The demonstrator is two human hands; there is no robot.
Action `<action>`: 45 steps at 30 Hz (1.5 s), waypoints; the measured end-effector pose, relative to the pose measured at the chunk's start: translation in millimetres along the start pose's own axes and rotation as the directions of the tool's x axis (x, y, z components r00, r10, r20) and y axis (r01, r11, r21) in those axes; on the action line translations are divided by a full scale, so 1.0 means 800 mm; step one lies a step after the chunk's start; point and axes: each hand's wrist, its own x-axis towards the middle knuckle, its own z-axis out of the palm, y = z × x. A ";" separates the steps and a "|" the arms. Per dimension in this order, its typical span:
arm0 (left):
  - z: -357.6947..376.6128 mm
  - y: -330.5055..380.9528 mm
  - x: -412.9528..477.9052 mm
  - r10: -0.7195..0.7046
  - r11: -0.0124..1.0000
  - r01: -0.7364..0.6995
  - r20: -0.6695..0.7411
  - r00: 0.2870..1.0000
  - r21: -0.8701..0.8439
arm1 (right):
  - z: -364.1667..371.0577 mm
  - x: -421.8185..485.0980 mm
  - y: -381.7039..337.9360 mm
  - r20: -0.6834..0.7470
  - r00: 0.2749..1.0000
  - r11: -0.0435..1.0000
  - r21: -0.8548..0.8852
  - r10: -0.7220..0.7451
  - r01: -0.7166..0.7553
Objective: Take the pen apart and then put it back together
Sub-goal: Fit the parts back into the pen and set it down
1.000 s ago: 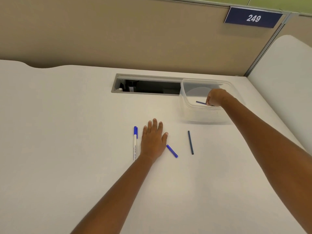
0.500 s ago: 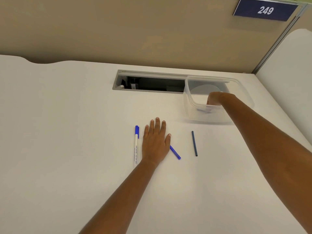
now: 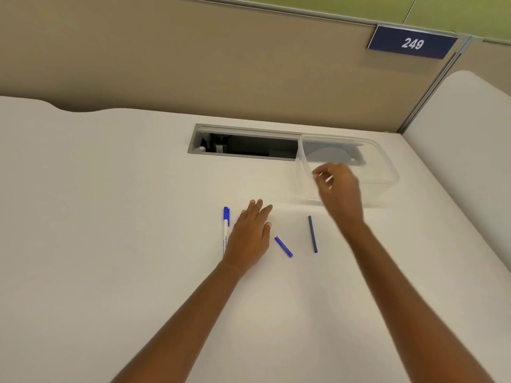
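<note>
Resting flat on the white desk [image 3: 110, 244], the left hand [image 3: 250, 236] lay with fingers pressed together beside the white pen barrel [image 3: 225, 233], probably steadying it. The right hand [image 3: 338, 189] hovered at the clear container [image 3: 387, 167], fingertips loosely curled; whether they pinched anything could not be told. A blue cap [image 3: 283, 246] and dark refill [image 3: 312, 234] lay apart. Beige partition behind.

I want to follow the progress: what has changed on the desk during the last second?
The right hand came up out of the clear container; the thin blue piece it held is no longer visible. The left hand stays flat; white pen, blue piece, dark refill unmoved.
</note>
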 end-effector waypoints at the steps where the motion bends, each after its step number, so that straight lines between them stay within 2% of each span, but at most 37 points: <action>1: -0.004 -0.003 -0.010 0.004 1.000 -0.005 -0.038 0.999 -0.025 | 0.010 -0.021 -0.007 0.027 1.000 0.999 0.051 0.016 -0.017; 6: -0.025 -0.030 -0.050 -0.073 0.996 0.061 -0.226 0.971 -0.060 | 0.064 -0.116 -0.042 0.177 0.982 0.969 0.221 0.072 -0.111; 11: -0.040 -0.060 -0.075 -0.175 0.983 0.183 -0.271 0.947 0.004 | 0.099 -0.165 -0.075 0.285 0.952 0.957 0.230 0.108 -0.177; 15: -0.039 -0.074 -0.086 -0.166 0.971 0.200 -0.235 0.958 0.133 | 0.110 -0.177 -0.090 0.337 0.931 0.959 0.189 0.139 -0.212; 21: -0.041 -0.070 -0.084 -0.156 0.909 0.197 -0.139 0.978 0.367 | 0.115 -0.184 -0.099 0.344 0.932 0.983 0.092 0.117 -0.158; 25: -0.041 -0.073 -0.085 -0.163 0.908 0.196 -0.120 0.979 0.371 | 0.115 -0.183 -0.101 0.361 0.925 0.989 0.037 0.117 -0.140; 29: -0.036 -0.076 -0.086 -0.160 0.927 0.194 -0.129 0.979 0.322 | 0.108 -0.179 -0.094 0.373 0.920 0.985 0.073 0.121 -0.159; 31: -0.034 -0.078 -0.088 -0.123 0.955 0.160 -0.157 0.980 0.250 | 0.104 -0.176 -0.091 0.374 0.915 0.966 0.141 0.152 -0.217; 33: -0.036 -0.073 -0.088 -0.140 0.985 0.161 -0.241 0.960 0.068 | 0.102 -0.173 -0.088 0.366 0.909 0.919 0.251 0.202 -0.305; 37: -0.043 -0.051 -0.088 -0.307 0.924 0.184 -0.367 0.878 -0.334 | 0.100 -0.170 -0.086 0.403 0.881 0.822 0.394 0.247 -0.411; 40: -0.040 -0.032 -0.084 -0.412 0.733 0.212 -0.173 0.895 -0.647 | 0.096 -0.168 -0.087 0.383 0.907 0.838 0.425 0.176 -0.342; 43: -0.036 -0.026 -0.081 -0.431 0.590 0.236 -0.053 0.901 -0.772 | 0.086 -0.164 -0.088 0.369 0.924 0.857 0.443 0.096 -0.265; 45: -0.038 -0.026 -0.079 -0.447 0.458 0.246 0.018 0.894 -0.854 | 0.079 -0.161 -0.086 0.368 0.929 0.876 0.431 0.048 -0.216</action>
